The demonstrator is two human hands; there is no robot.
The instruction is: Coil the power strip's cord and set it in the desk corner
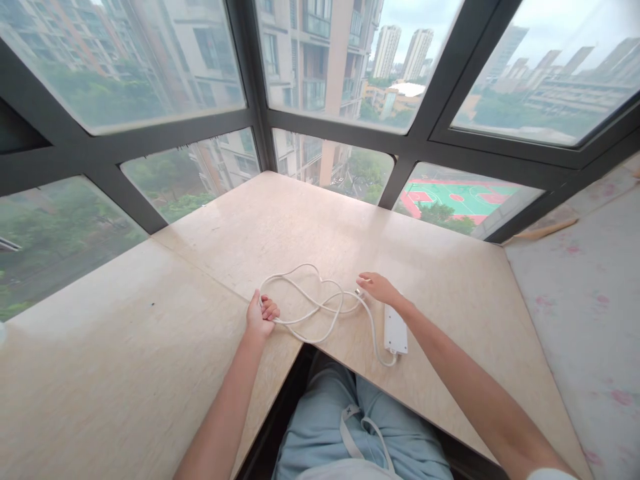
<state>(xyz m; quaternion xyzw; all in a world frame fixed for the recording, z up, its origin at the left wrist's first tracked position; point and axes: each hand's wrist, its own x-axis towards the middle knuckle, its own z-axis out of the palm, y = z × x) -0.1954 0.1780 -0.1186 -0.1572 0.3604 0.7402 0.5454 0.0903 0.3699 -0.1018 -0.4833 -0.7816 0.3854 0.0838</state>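
Observation:
My left hand is closed around part of a white power cord. The cord lies in loose, crossing loops on the beige surface between my hands. My right hand reaches in from the right with its fingers stretched to the left. Just below its fingertips is the cord's plug; whether they touch cannot be made out. A white power strip lies partly under my right forearm, its upper end hidden. The cord enters the strip at the end nearer to me.
The beige stone-like surface has a cut-out edge where my legs are. Dark window frames border its far side. A wall with flowered paper rises on the right. A small dark speck lies on the left.

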